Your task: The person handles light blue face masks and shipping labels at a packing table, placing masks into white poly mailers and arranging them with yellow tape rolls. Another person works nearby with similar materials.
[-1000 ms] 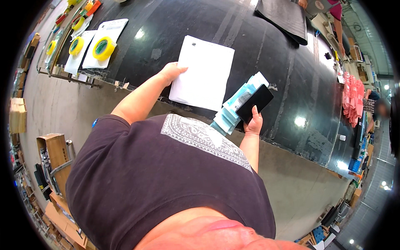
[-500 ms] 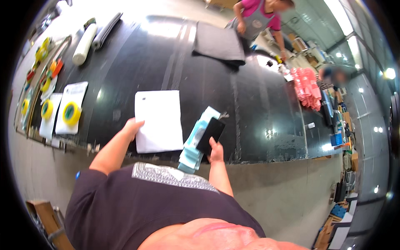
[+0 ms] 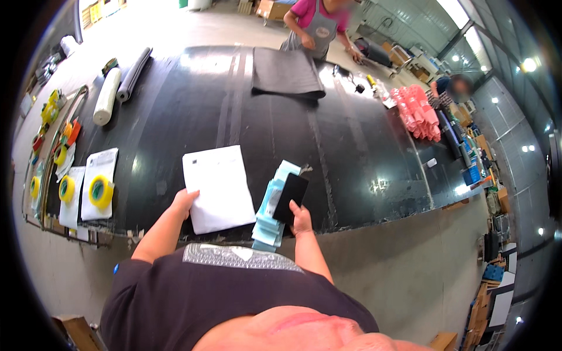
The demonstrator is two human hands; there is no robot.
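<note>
Pinching white papers [image 3: 219, 190] at lower centre with left hand [image 3: 185, 203], by the left edge; clasping black phone [image 3: 294, 188] just rightward with right hand [image 3: 302, 220], thumb on top; cannot see fingers beneath; probably bending easily as paper, slick and breakable as phone; best held by edges.

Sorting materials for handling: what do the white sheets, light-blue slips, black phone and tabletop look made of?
White sheets: likely paper; matte, flat, thin-edged.
Light-blue slips: thin, overlapping layers; paper or film, can't tell.
Black phone: probably glass or plastic; uniformly dark, flat face.
Tabletop: glossy black, reflecting lights, scuffed; perhaps laminate or coated board.
</note>
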